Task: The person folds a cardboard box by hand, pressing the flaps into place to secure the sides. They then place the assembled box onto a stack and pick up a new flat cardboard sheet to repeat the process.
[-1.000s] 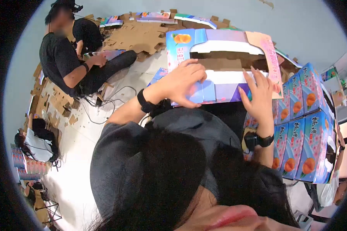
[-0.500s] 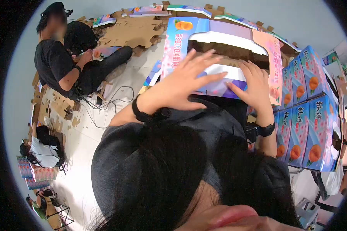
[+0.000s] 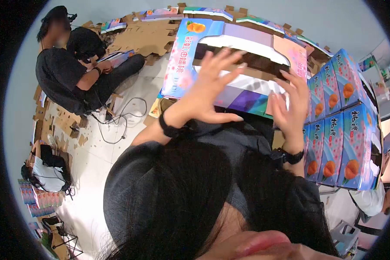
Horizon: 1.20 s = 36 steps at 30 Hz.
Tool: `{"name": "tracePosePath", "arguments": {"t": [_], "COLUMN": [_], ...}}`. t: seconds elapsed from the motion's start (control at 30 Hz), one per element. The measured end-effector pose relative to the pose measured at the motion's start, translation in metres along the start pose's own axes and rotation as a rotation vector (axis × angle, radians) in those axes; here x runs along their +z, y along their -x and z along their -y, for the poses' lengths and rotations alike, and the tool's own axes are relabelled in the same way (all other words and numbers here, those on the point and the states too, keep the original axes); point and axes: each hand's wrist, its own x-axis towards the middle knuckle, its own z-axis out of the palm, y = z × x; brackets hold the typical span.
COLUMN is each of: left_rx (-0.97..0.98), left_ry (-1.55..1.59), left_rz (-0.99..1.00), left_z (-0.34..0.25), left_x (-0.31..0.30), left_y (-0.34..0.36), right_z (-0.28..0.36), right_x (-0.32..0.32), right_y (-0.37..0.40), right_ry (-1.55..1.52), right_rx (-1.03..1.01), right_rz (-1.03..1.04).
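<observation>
Grip released — left hand (image 3: 210,93), right hand (image 3: 290,106) splayed over carton (image 3: 247,100), floor (image 3: 95,160) strewn with cardboard scraps (image 3: 145,37)

Left hand (image 3: 210,89) and right hand (image 3: 289,104), both splayed flat, touch the open printed carton (image 3: 177,65).

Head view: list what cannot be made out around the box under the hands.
- Near edge of the box: hidden behind the left hand, the right hand and the person's own hair.
- Inside of the box: dark, behind a flap.
- Whether the palms press on the box: angle does not show.
- What the co-worker holds: too small.
- Stacked boxes: far side cut off by the lens edge.
</observation>
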Motion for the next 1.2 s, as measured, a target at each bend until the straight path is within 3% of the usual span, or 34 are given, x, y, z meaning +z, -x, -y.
{"name": "tracePosePath", "arguments": {"t": [0.1,0.23,0.33,0.43,0.53,0.63,0.83,1.03,1.2], "left_rx": [-0.099,-0.307,-0.760,-1.038,-1.220,-1.074,-1.123,-1.123,-1.096], "left_ry": [-0.237,-0.330,0.051,0.243,0.218,0.222,0.408,0.353,0.394], "left_rz": [-0.078,-0.097,-0.084,0.090,0.277,0.305,0.268,0.285,0.209], "left_z": [0.004,0.035,0.057,0.084,0.085,0.071,0.061,0.064,0.089], "left_x": [-0.044,-0.083,-0.086,-0.088,-0.086,-0.080,-0.074,-0.076,-0.067], "left_y": [0.012,0.044,0.089,0.129,0.132,0.117,0.105,0.108,0.133], "right_z": [-0.004,-0.017,-0.032,-0.037,-0.049,-0.066,-0.061,-0.076,-0.075], "right_x": [-0.021,-0.041,-0.044,-0.046,-0.041,-0.033,-0.039,-0.037,-0.042], "right_y": [0.005,0.024,0.044,0.052,0.068,0.080,0.077,0.093,0.096], "right_ry": [0.028,0.067,0.133,0.194,0.134,-0.186,-0.293,-0.370,-0.522], "right_rx": [0.165,0.178,0.250,0.378,0.607,0.870,1.039,1.077,0.974], "right_rz": [0.032,0.112,0.051,0.034,0.097,0.226,0.400,0.510,0.564]}}
